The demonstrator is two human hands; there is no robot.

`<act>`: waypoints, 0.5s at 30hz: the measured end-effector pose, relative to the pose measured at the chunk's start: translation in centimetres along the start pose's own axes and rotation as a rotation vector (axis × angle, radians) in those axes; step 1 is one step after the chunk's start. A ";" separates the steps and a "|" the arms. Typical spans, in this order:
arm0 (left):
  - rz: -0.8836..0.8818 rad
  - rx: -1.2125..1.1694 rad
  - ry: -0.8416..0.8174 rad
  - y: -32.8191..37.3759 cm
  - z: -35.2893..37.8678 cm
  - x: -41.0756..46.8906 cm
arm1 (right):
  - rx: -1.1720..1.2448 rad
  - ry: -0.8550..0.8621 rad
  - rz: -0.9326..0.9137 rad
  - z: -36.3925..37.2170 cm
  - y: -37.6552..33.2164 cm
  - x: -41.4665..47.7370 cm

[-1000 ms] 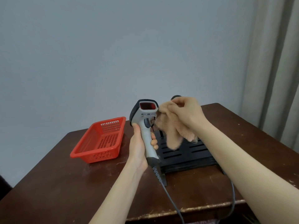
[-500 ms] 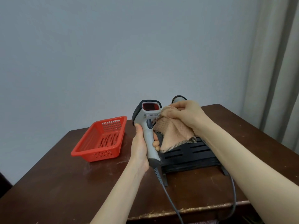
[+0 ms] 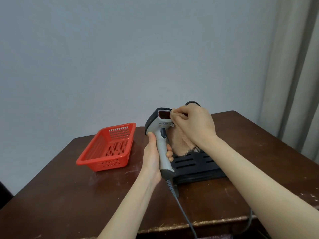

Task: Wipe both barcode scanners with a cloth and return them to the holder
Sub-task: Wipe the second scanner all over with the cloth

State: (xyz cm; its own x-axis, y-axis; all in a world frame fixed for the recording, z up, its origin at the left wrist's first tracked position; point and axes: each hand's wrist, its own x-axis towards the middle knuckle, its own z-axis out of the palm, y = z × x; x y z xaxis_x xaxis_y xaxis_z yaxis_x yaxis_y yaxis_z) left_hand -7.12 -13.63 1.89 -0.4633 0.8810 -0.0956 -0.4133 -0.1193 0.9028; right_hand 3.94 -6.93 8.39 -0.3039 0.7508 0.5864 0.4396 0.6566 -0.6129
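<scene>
My left hand (image 3: 151, 157) grips the handle of a grey barcode scanner (image 3: 161, 133) and holds it upright above the table, its red window facing me. My right hand (image 3: 195, 125) pinches a tan cloth (image 3: 181, 144) and presses it against the right edge of the scanner's head. The rest of the cloth hangs down behind the handle. A black slotted holder (image 3: 191, 163) lies on the table behind my hands. The dark top of a second scanner (image 3: 191, 102) pokes up behind my right hand; the rest of it is hidden.
A red perforated basket (image 3: 108, 147) stands on the brown wooden table (image 3: 69, 195) at the left. The scanner's grey cable (image 3: 183, 213) runs down over the front edge. A wall is close behind, and a curtain (image 3: 293, 83) hangs at the right.
My right hand has lifted the cloth from beside the scanner's trigger up to the edge of its window. The scanner has tilted slightly to the right in my left hand.
</scene>
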 end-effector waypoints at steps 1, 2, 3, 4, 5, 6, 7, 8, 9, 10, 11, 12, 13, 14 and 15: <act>-0.003 0.008 -0.001 -0.1 0.0 0.0 | 0.007 -0.005 0.023 0.0 -0.1 0.1; -0.009 0.017 -0.005 -0.1 0.1 0.0 | 0.040 -0.013 0.055 0.0 -0.1 0.2; -0.018 0.024 -0.008 -0.1 0.1 0.0 | 0.096 -0.024 0.090 -0.1 -0.2 0.3; -0.028 0.023 -0.012 -0.1 0.2 0.0 | 0.158 -0.035 0.121 -0.2 -0.3 0.5; -0.030 0.014 -0.013 -0.1 0.3 0.1 | 0.211 -0.043 0.142 -0.2 -0.4 0.6; -0.027 0.002 -0.013 0.0 0.3 0.2 | 0.248 -0.048 0.149 -0.3 -0.5 0.7; -0.021 -0.003 -0.011 0.1 0.4 0.3 | 0.272 -0.053 0.143 -0.3 -0.7 0.8; -0.015 0.000 -0.008 0.1 0.4 0.3 | 0.290 -0.058 0.127 -0.3 -0.8 0.8; -0.013 0.009 -0.006 0.2 0.5 0.4 | 0.306 -0.063 0.109 -0.4 -1.0 0.7; -0.015 0.018 -0.005 0.2 0.6 0.4 | 0.324 -0.070 0.091 -0.4 -1.2 0.7; -0.020 0.025 -0.007 0.1 0.6 0.4 | 0.347 -0.080 0.074 -0.4 -1.4 0.6; -0.025 0.034 -0.009 0.1 0.7 0.2 | 0.372 -0.095 0.054 -0.5 -1.6 0.6; -0.028 0.043 -0.010 0.1 0.7 0.2 | 0.395 -0.112 0.033 -0.6 -1.8 0.5; -0.031 0.051 -0.010 0.1 0.7 0.1 | 0.407 -0.130 0.010 -0.6 -1.9 0.5; -0.035 0.058 -0.008 0.1 0.7 0.1 | 0.413 -0.150 -0.010 -0.8 -1.9 0.5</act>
State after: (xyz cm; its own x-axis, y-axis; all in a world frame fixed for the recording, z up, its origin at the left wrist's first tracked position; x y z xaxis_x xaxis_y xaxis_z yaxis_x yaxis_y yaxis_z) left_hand -6.63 -13.25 2.29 -0.4430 0.8878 -0.1245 -0.3830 -0.0618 0.9217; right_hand 3.57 -7.87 10.29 -0.4392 0.7264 0.5285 0.0704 0.6144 -0.7859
